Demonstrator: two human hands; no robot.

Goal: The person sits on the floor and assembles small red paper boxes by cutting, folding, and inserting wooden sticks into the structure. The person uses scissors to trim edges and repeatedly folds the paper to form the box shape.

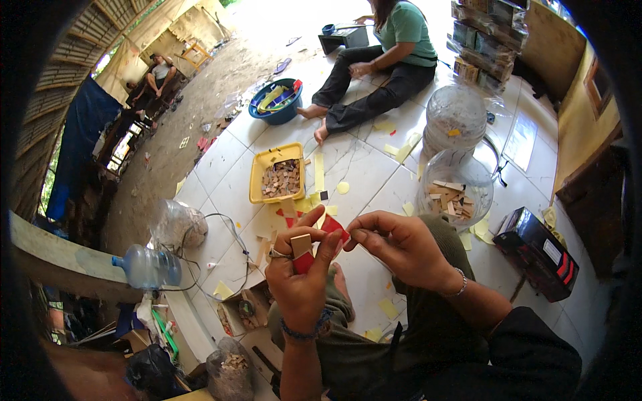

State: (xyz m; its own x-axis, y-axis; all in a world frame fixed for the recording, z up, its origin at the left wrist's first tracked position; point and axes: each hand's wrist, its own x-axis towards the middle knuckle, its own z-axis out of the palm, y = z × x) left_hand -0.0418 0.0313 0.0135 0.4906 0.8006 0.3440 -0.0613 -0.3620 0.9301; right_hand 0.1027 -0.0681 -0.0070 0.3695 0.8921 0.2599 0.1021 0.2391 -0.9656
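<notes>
My left hand is raised over my lap, thumb and index finger closed on a small, thin red piece. A flat tan rectangle with red at its lower end is also held against its fingers. My right hand meets it from the right, its thumb and fingertips pinched at the red piece's right edge. Whether those fingertips hold something separate is too small to tell. Beyond my hands stands a yellow tub of small tan pieces, with yellow and red scraps on the tiles in front of it.
At right are a clear plastic container of tan strips and a black box. A blue basin sits near another person seated on the floor. Left lie a large water bottle and a cable. A cardboard box is beside my leg.
</notes>
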